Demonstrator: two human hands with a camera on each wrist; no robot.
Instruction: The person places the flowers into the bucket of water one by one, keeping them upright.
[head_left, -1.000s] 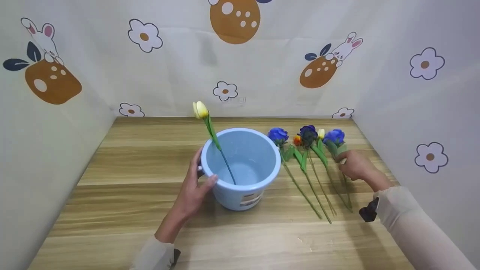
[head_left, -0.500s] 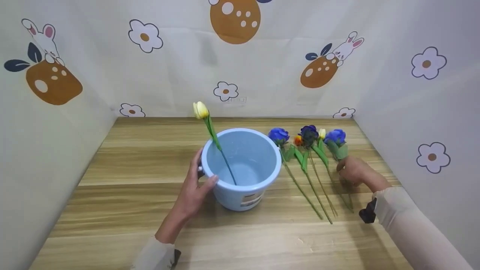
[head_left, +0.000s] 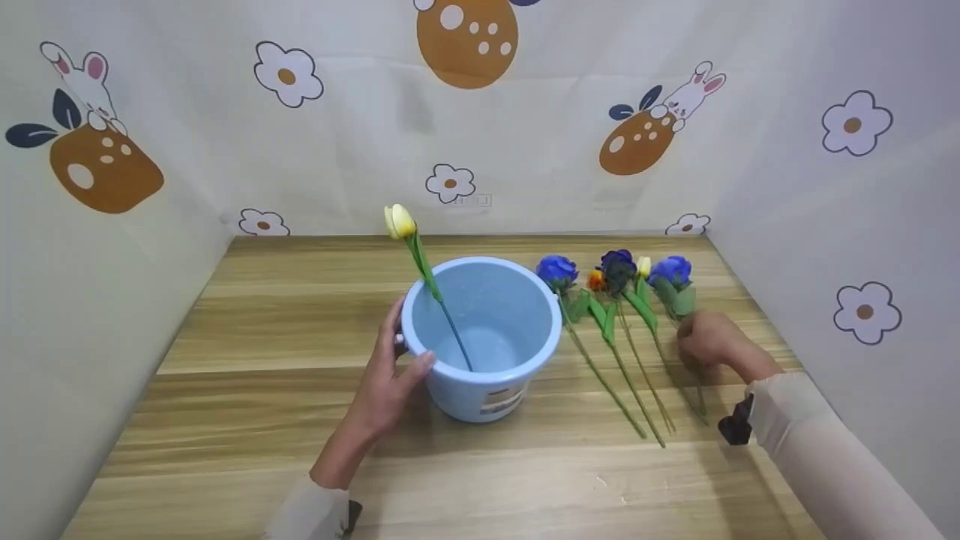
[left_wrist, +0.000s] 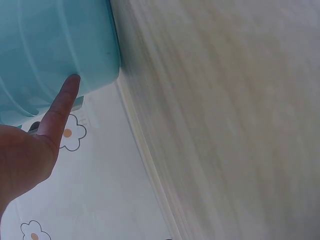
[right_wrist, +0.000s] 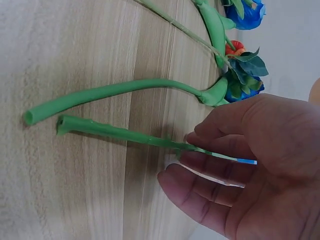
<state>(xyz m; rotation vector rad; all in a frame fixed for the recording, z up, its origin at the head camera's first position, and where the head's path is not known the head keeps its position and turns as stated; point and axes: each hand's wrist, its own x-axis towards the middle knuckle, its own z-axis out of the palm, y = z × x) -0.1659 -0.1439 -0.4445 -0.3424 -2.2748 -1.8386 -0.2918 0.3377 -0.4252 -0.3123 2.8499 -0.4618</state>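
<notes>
A light blue bucket [head_left: 459,396] stands on the wooden table, a pale yellow tulip [head_left: 401,222] leaning out over its back left rim. My left hand [head_left: 384,391] holds the bucket's left side, thumb at the rim; in the left wrist view a straight finger [left_wrist: 61,107] lies against its wall. Over on the right, my right hand [head_left: 716,341] pinches the stem of a blue rose [head_left: 672,270] just below its leaves. The right wrist view has this green stem [right_wrist: 110,131] running to the fingertips, its lower end close over the table.
Left of the held rose lie another blue rose [head_left: 556,271], a dark purple-blue rose [head_left: 618,270], an orange flower [head_left: 596,281] and a small pale tulip [head_left: 643,267], stems toward me. A patterned cloth wall [head_left: 352,150] encloses the table's back and sides.
My right hand has slid slightly down from the blue rose's leaves onto its stem, and the rose has hardly moved. The left hand and the bucket stay in place.
</notes>
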